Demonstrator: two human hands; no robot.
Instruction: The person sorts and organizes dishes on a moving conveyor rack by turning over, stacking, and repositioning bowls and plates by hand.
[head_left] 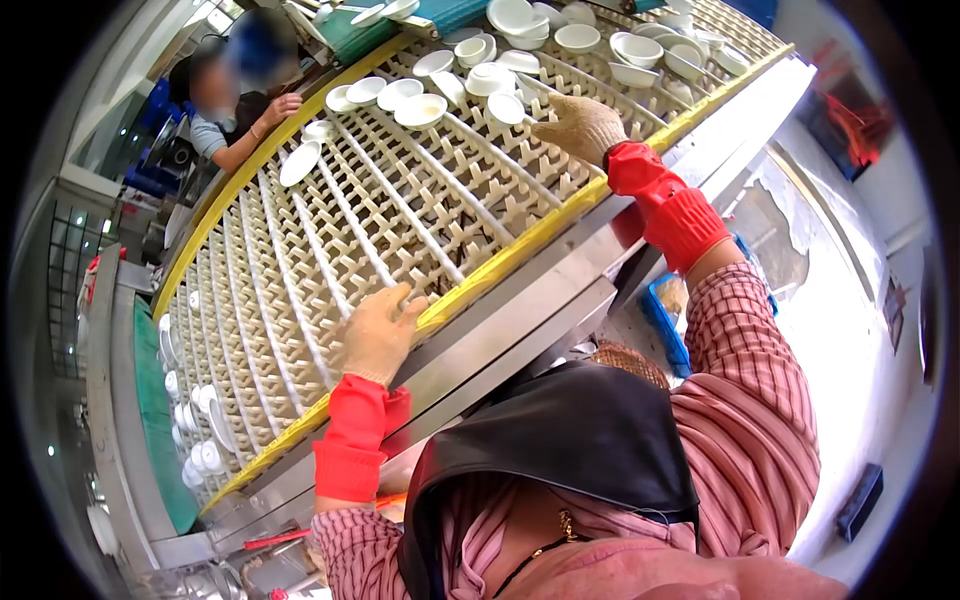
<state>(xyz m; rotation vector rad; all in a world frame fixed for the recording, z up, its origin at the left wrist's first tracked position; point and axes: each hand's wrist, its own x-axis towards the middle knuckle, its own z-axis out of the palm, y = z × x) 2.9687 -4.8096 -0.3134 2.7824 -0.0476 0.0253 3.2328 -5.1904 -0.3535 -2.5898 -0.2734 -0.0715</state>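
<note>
My left hand [378, 335], in a pale work glove with a red cuff, is over the near yellow edge of the pegged conveyor belt [400, 215]. Its thumb and fingers are apart, and nothing is in them. Farther right, my right hand [580, 128], gloved the same way, reaches over the belt with fingers stretched out. Nearest to its fingertips is a small white bowl [505, 108]; whether they touch cannot be told. Several white bowls [420, 111] and cups [490, 78] lie loosely around it. A white oval dish [300, 163] rests near the belt's far side.
Across the belt, a person's hand [283, 108] is at the far yellow rail [235, 180]. More white dishes [205, 458] stand at the belt's left end, beside a green strip [160, 420]. A blue crate [668, 325] is below, beyond the metal frame [540, 310].
</note>
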